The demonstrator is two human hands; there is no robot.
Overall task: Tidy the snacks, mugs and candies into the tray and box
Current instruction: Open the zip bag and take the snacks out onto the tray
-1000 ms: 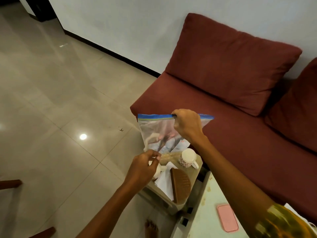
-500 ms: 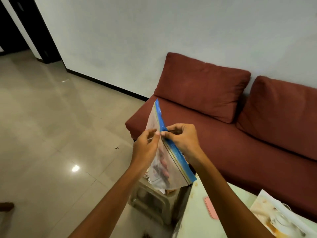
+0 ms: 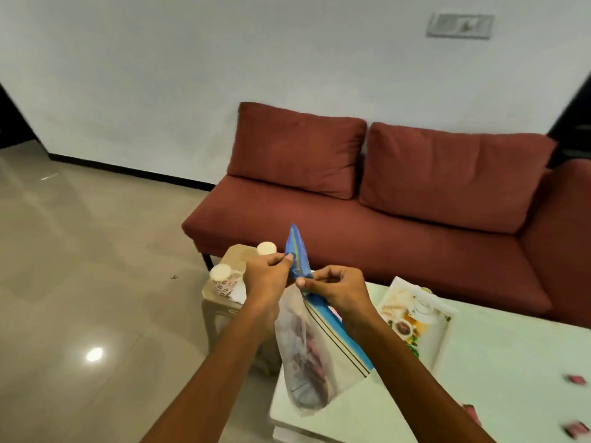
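1 zip bag [image 3: 316, 356], clear w/ blue seal strip, hangs in the air betw. both hands above the near-left corner of the tabletop [image 3: 499, 362]; blurry reddish & pale contents sit in its lower half, can't tell what they are. Left hand [image 3: 267, 278] pinches the blue strip nr its upper end, thumb & fingertips closed on it. Right hand [image 3: 335, 289] pinches the same strip a bit lower, just beside the left, fingers curled shut on it. Strip runs diagonal, top tip pointing up past the left hand, lower end down to the right of the bag. 2 mugs: 1 floral mug [image 3: 224, 279] w/ handle, upright on the stool [image 3: 220, 302] left of the hands; 1 more pale mug [image 3: 266, 248] farther back on the same stool, partly hidden behind the left hand. White paper-like thing beside the floral mug, unclear. 1 tray [image 3: 444, 318] w/ printed tea-set picture lies on the tabletop right of the right hand, nr the sofa side. 3 small red candies on the right part of the tabletop, blurred: 1 [image 3: 575, 379] at the edge of view, 1 [image 3: 472, 414] nearer, 1 [image 3: 577, 430] at the bottom right, well apart from the tray. Sofa [image 3: 383, 238], dark red w/ 2 back cushions, stands behind stool & tabletop against the wall
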